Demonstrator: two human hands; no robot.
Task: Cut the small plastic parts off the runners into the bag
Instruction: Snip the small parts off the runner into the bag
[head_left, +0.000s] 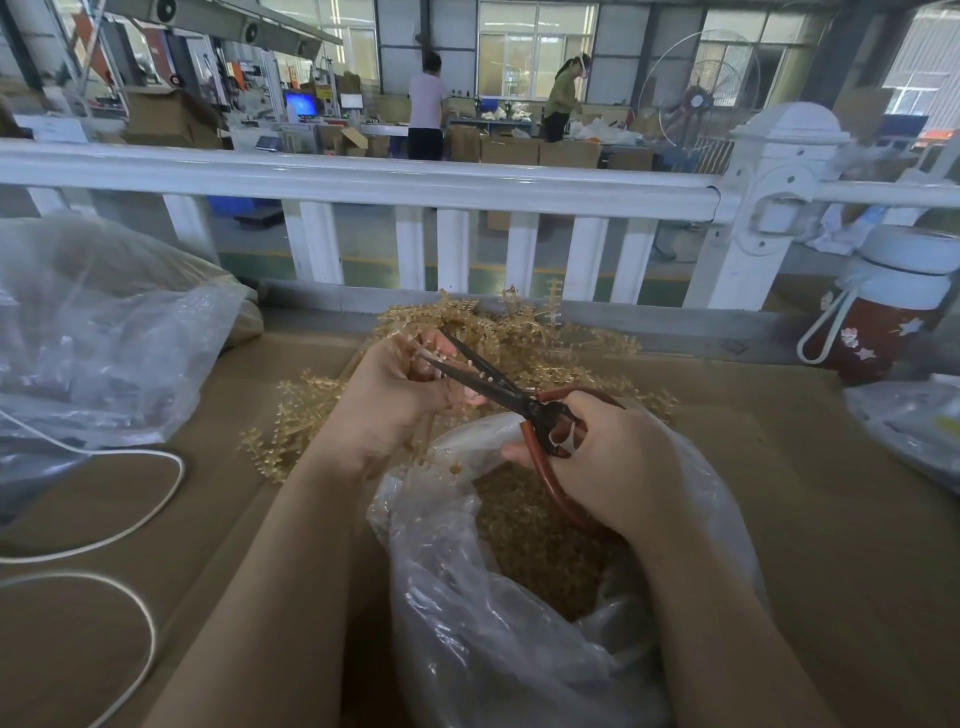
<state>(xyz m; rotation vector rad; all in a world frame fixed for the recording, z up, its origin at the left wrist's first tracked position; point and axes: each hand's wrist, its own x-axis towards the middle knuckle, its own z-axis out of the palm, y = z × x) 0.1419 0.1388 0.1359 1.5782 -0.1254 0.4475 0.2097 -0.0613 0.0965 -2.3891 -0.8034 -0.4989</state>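
Above the open mouth of the clear plastic bag (519, 613), the left hand (395, 395) holds one thin amber plastic runner (427, 355) pinched in its curled fingers. The right hand (613, 462) grips the red-handled scissors (519, 402), its fingers through the loops. The dark blades stand apart and point far-left, one on each side of the runner, whose long axis crosses them. Cut parts should drop into the bag, already holding many. A heap of uncut amber runners (519, 338) lies just beyond both hands, on the brown cardboard surface (831, 493).
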